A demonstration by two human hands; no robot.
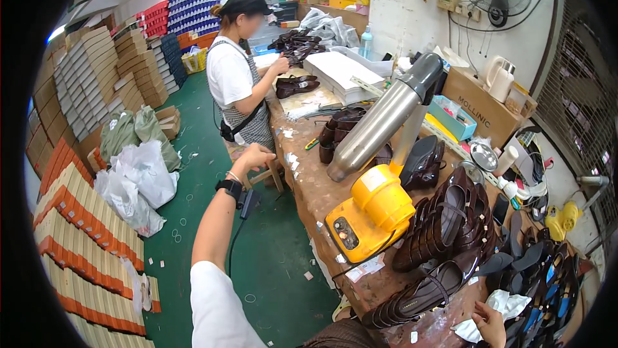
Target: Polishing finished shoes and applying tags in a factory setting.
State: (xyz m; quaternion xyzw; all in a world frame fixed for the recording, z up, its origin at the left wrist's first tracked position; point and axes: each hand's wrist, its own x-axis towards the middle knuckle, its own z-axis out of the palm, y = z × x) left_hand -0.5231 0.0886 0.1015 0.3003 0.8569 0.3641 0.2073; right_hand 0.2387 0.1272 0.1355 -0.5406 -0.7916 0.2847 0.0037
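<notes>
My left hand (256, 156) is raised over the floor beside the workbench, its fingers bent together; whether something small sits between them I cannot make out. A dark watch and a small black box on a cable are at that wrist. Low at the right, my right hand (490, 323) is partly cut off by the lower edge, its fingers slightly apart beside a crumpled white cloth or paper (508, 304). Just left of it lies a dark brown strappy shoe (425, 293). More brown shoes (444, 219) are stacked behind that one.
A yellow blower (370, 219) with a thick steel tube (386, 116) stands on the workbench (315, 181). Black shoes (534, 277) pile up at right. Across the bench end, a person (238, 71) handles shoes. Stacked boxes (84, 219) and white bags (138, 181) line the left.
</notes>
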